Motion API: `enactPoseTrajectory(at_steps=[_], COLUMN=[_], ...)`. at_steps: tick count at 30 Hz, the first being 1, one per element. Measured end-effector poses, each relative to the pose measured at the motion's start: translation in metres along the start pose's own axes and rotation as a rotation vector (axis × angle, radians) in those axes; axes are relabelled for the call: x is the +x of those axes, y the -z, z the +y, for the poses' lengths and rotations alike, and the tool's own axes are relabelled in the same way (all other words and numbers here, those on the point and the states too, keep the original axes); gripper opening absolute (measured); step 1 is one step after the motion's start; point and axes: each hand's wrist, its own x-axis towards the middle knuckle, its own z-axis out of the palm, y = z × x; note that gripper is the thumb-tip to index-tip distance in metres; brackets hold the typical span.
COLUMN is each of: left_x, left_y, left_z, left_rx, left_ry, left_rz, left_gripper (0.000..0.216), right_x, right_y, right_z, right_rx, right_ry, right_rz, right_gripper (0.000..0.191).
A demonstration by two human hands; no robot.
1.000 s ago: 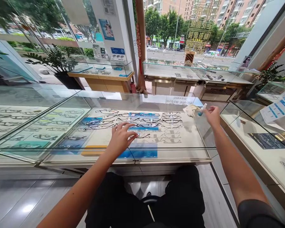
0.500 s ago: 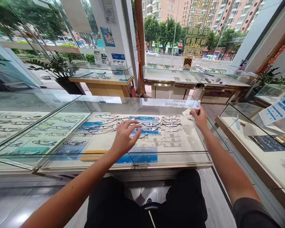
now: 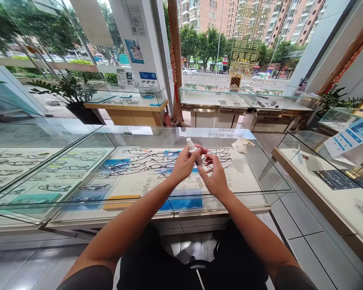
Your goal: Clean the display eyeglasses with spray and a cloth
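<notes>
Both my hands meet above the glass display counter [image 3: 260,169]. My left hand [image 3: 183,164] is closed round a small white spray bottle [image 3: 190,144], whose nozzle sticks up above the fingers. My right hand [image 3: 214,177] is just right of it, with thumb and fingers curled at the bottle's lower end. A crumpled pale cloth [image 3: 242,144] lies on the counter glass to the far right, away from both hands. Rows of eyeglass frames [image 3: 133,161] lie under the glass on white and blue trays.
Another glass case [image 3: 24,161] adjoins on the left, and a third [image 3: 335,177] stands to the right across a tiled aisle. More display counters [image 3: 218,96] and potted plants [image 3: 69,84] stand by the shop windows. My dark-clothed lap is below the counter edge.
My right hand has brought the spray bottle from the counter's far right corner to the middle. My left hand has lifted off the glass and taken hold of the bottle.
</notes>
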Motion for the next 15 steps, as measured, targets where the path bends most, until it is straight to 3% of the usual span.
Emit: enactPoseTrajectory(at_steps=[3,6,11,15], left_x=[0.025,0.042,0.033,0.017], left_y=[0.025,0.031,-0.008,-0.034], left_z=[0.005,0.010,0.009,-0.003], left_rx=[0.084,0.295,0.625,0.641], left_ry=[-0.041,-0.080,-0.104,-0.050], left_rz=[0.022,0.043,-0.078,-0.090], left_gripper=[0.026,0.019,0.033,0.032], right_x=[0.006,0.014,0.020,0.025], right_y=[0.029,0.053,0.054,0.042], right_z=[0.015,0.034,0.055,0.057], right_rx=[-0.272,-0.584,-0.733,-0.804], right_ry=[-0.180,-0.337,-0.394,-0.401], right_rz=[-0.070,-0.188,-0.300,-0.372], right_gripper=[0.034,0.031,0.041,0.041])
